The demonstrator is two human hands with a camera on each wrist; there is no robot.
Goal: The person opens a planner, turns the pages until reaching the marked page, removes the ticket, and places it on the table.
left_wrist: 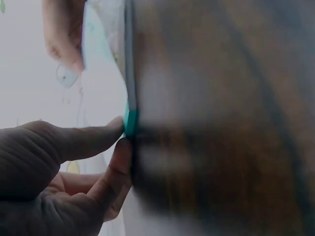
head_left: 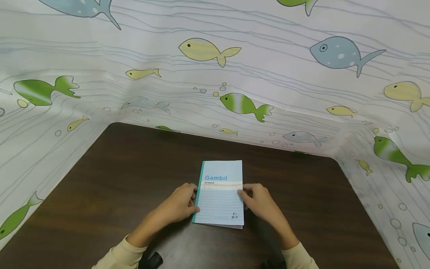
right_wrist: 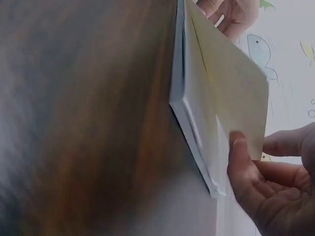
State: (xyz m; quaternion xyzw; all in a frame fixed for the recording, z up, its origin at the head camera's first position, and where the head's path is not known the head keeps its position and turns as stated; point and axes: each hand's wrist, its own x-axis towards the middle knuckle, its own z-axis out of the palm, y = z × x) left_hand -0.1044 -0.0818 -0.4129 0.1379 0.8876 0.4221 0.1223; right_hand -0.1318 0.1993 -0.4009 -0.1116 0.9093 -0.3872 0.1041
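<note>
A light blue notebook (head_left: 220,203) with "Gambit" on its cover and a teal spine lies on the dark table. At its spine side, my left hand (head_left: 178,204) pinches the lower part of the edge; in the left wrist view the thumb sits on the teal spine strip (left_wrist: 131,122) with a finger below it. My right hand (head_left: 262,202) holds the opposite side, thumb on top. Seen from the right wrist, the front cover (right_wrist: 241,88) is raised at an angle off the white pages (right_wrist: 197,108), and the right thumb and fingers pinch its free edge.
The brown wooden tabletop (head_left: 100,179) surrounds the notebook. White sheeting (head_left: 262,86) printed with fish walls off the back and both sides. A black object (head_left: 154,260) shows by the left sleeve (head_left: 122,254) at the near edge.
</note>
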